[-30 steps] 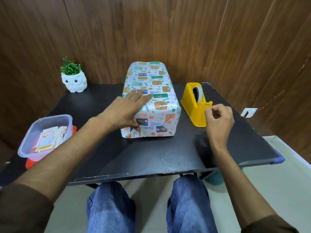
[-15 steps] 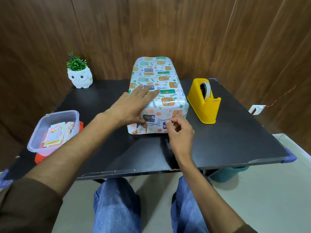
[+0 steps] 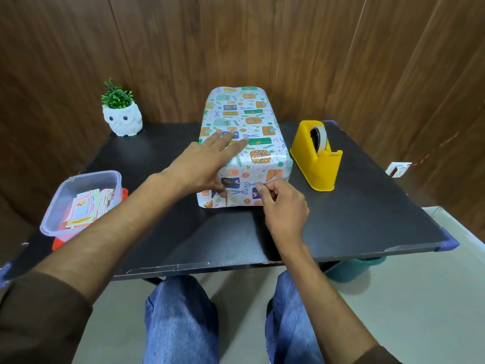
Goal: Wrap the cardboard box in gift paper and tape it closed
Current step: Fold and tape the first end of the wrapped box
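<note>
Currently, the gift-wrapped box (image 3: 252,122) lies lengthwise at the centre of the black table (image 3: 367,219), with one short end facing the person. The gift paper covers every visible face. The left hand (image 3: 202,166) rests flat on the near part of the box top with its fingers straight and spread. Its thumb (image 3: 223,191) presses down against the folded flap on the near end face. The right hand (image 3: 284,206) is curled, and its fingertips pinch a short strip of clear tape (image 3: 242,187), only faintly visible, held against the same end face just right of the left thumb. A yellow tape dispenser (image 3: 315,164) stands just to the right of the box, apart from it, with its tape roll (image 3: 319,139) seated upright. A white owl planter (image 3: 122,120) holding a small green plant stands at the far left corner. A clear plastic container (image 3: 89,177) of paper cards (image 3: 84,208) sits at the left edge of the table.
</note>
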